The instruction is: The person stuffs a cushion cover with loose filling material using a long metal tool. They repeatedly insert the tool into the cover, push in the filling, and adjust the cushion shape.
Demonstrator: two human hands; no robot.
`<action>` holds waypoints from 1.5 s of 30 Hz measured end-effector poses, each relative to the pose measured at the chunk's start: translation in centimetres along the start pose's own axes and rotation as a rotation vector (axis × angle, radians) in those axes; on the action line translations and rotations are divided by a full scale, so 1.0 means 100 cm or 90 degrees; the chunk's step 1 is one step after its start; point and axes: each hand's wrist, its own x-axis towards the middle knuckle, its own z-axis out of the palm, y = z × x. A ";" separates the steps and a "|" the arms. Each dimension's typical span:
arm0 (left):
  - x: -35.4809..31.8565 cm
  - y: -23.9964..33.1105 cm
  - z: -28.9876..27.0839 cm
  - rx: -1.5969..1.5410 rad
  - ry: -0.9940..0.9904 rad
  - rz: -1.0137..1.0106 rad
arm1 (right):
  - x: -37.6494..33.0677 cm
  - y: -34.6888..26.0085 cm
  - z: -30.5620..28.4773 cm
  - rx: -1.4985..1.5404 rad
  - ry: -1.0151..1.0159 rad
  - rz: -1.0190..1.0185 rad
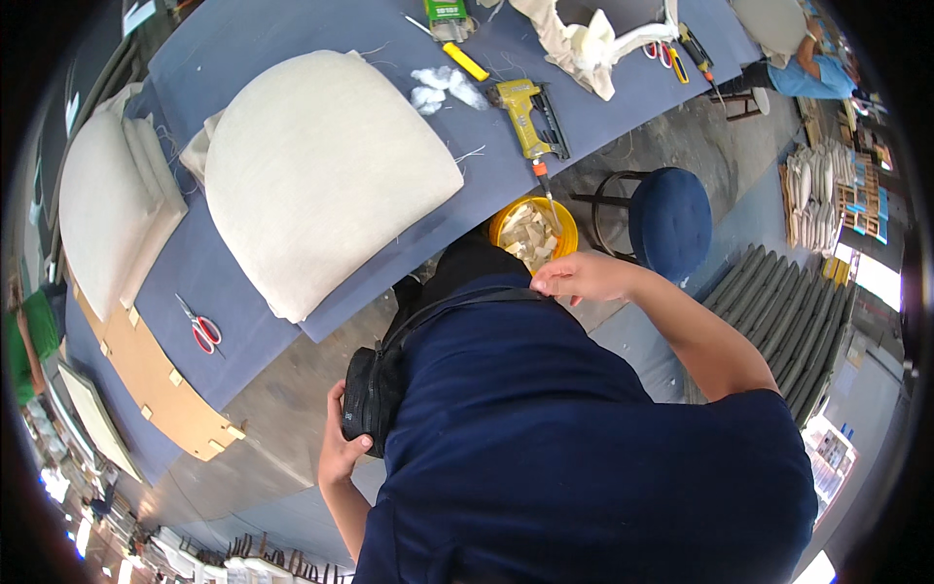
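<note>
A black waist bag (366, 401) hangs at my left hip, and my left hand (342, 440) is closed around its outer side. Its black strap (467, 296) runs across my waist. At the strap's right part, my right hand (584, 277) pinches with thumb and fingertips closed. Just beyond that hand stands a yellow bucket (569, 241) holding cream fabric scraps (528, 234). On the blue-covered table (248, 292) ahead lies a cream upholstered cushion (326, 175), touched by neither hand.
A yellow staple gun (525, 117), white stuffing (448, 88) and red-handled scissors (206, 333) lie on the table. More cushions (112, 204) are stacked at left. A blue round stool (671, 224) stands right of the bucket. Another person (815, 76) is at the far right.
</note>
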 end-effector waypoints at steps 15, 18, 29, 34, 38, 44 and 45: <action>0.013 0.003 0.030 -0.020 -0.027 0.008 | -0.042 0.006 -0.016 0.206 0.042 0.004; 0.013 0.000 0.036 -0.020 -0.024 0.013 | -0.050 0.010 -0.021 0.149 0.002 0.072; 0.011 0.009 0.040 0.058 -0.043 0.051 | -0.053 0.000 0.013 -0.433 0.496 -0.180; 0.000 0.003 0.019 0.078 -0.042 0.075 | -0.078 -0.045 0.034 -0.163 0.443 -0.226; -0.004 -0.003 0.012 0.075 -0.037 0.099 | -0.098 -0.081 0.029 -0.252 0.339 -0.188; -0.008 -0.013 0.009 0.065 -0.027 0.133 | -0.100 -0.127 0.024 -0.282 0.269 -0.185; -0.011 -0.016 0.007 0.069 -0.025 0.139 | -0.095 -0.134 0.026 -0.288 0.249 -0.187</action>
